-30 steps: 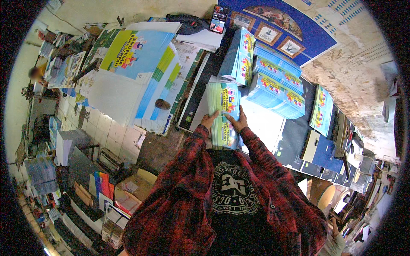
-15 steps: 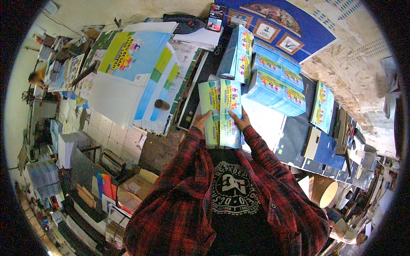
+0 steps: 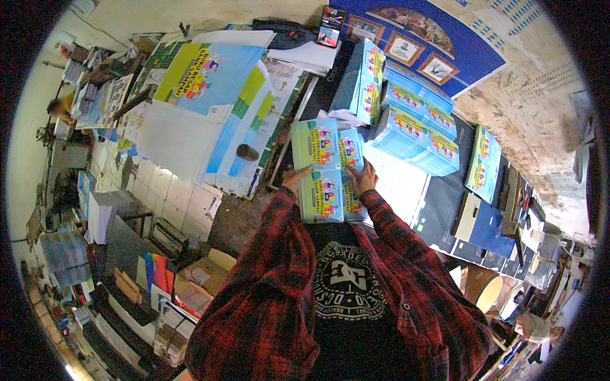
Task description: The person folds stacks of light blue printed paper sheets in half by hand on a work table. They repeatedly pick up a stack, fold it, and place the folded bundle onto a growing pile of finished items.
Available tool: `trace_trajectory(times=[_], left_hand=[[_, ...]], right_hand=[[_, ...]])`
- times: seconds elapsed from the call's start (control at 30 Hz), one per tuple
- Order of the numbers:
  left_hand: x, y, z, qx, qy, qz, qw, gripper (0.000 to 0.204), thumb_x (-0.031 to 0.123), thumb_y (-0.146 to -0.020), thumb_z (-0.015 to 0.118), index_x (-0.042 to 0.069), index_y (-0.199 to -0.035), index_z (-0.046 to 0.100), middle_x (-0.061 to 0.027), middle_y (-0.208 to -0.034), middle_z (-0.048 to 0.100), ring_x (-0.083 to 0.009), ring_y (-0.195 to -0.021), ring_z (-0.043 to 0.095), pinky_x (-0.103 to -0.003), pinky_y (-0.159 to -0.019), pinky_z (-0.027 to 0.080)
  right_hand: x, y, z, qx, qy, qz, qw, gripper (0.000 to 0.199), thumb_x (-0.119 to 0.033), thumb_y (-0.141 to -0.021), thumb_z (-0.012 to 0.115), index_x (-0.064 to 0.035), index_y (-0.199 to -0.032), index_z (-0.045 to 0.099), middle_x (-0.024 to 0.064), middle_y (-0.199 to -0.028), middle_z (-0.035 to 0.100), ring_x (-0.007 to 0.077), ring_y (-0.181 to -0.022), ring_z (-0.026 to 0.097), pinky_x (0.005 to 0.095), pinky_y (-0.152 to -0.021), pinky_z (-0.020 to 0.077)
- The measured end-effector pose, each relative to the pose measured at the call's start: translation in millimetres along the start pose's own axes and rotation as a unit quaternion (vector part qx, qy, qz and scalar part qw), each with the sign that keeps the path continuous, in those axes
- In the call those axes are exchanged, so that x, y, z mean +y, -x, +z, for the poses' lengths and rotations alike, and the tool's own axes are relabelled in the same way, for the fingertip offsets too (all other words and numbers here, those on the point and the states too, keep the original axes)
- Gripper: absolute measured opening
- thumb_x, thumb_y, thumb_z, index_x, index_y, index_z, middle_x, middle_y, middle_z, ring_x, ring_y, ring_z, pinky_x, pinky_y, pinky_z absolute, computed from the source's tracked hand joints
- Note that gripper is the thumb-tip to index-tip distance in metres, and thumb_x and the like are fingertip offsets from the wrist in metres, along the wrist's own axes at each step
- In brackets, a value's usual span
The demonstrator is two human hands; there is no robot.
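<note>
In front of my chest are green-and-blue printed cover sheets [image 3: 319, 145], held flat by both hands. The left sheets overlap a second strip of matching sheets [image 3: 351, 149] on the right. My left hand [image 3: 295, 178] is closed on the left edge, its thumb on top. On the right strip's outer edge, my right hand [image 3: 363, 177] is also closed, with its thumb over the print. The undersides of the sheets and the fingertips below them are hidden. Just beyond stands a tall stack of the same printed sheets [image 3: 371, 86].
More stacks of printed booklets [image 3: 416, 136] stand at the right on a dark table, beside a white sheet [image 3: 397, 171]. Large printed sheets [image 3: 216, 82] lie on the left table with a dark round object [image 3: 247, 152] on them. A phone [image 3: 330, 27] leans at the back. Far left, another person [image 3: 60, 108] is partly visible.
The sheets between my hands have slid apart sideways, so the left ones now overlap the right strip more widely. My right hand has shifted slightly right. The view has shifted a little.
</note>
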State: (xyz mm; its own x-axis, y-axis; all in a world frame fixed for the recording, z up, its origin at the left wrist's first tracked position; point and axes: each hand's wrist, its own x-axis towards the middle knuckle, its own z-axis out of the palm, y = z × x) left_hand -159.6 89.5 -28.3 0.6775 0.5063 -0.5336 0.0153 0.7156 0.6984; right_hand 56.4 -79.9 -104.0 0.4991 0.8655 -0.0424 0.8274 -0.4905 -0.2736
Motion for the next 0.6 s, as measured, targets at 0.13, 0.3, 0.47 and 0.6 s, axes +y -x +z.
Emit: trace_trajectory(times=[0.13, 0.3, 0.47, 0.6], left_hand=[[-22, -25, 22, 0.034, -0.116, 0.059, 0.991, 0.044, 0.036, -0.081, 0.068, 0.002, -0.109, 0.062, -0.0097, -0.097, 0.066, -0.0193, -0.082, 0.065, -0.032, -0.071, 0.054], [-57, -58, 37, 0.029, -0.019, -0.035, 0.999, 0.051, 0.043, -0.079, 0.069, 0.0, -0.106, 0.063, -0.0092, -0.093, 0.067, -0.0183, -0.081, 0.065, -0.032, -0.071, 0.053], [-72, -67, 3, -0.008, 0.008, -0.019, 1.0, 0.05, 0.041, -0.081, 0.067, 0.001, -0.112, 0.061, -0.0085, -0.1, 0.066, -0.017, -0.084, 0.064, -0.031, -0.074, 0.053], [-33, -37, 25, 0.009, 0.0, -0.005, 1.0, 0.048, 0.038, -0.081, 0.068, 0.003, -0.114, 0.06, -0.0078, -0.104, 0.064, -0.0167, -0.088, 0.064, -0.031, -0.076, 0.052]], right_hand=[[5, -11, -2, -0.062, -0.308, 0.147, 0.938, 0.081, -0.043, -0.087, 0.057, -0.0025, -0.143, 0.015, 0.0188, -0.128, 0.047, 0.0291, -0.113, 0.052, 0.0407, -0.098, 0.0379], [4, -9, -22, -0.058, -0.488, 0.139, 0.86, 0.087, -0.032, -0.082, 0.068, 0.0033, -0.141, 0.014, 0.0227, -0.12, 0.053, 0.0252, -0.102, 0.06, 0.0352, -0.086, 0.0502], [-14, -13, -39, -0.081, -0.547, 0.121, 0.824, 0.102, -0.046, -0.071, 0.075, 0.0031, -0.14, 0.02, 0.0243, -0.128, 0.044, 0.0282, -0.109, 0.055, 0.0396, -0.094, 0.0446], [-10, -10, -53, -0.089, -0.609, 0.128, 0.777, 0.094, -0.042, -0.074, 0.074, 0.0023, -0.14, 0.022, 0.0195, -0.126, 0.048, 0.026, -0.109, 0.055, 0.0391, -0.091, 0.0456]])
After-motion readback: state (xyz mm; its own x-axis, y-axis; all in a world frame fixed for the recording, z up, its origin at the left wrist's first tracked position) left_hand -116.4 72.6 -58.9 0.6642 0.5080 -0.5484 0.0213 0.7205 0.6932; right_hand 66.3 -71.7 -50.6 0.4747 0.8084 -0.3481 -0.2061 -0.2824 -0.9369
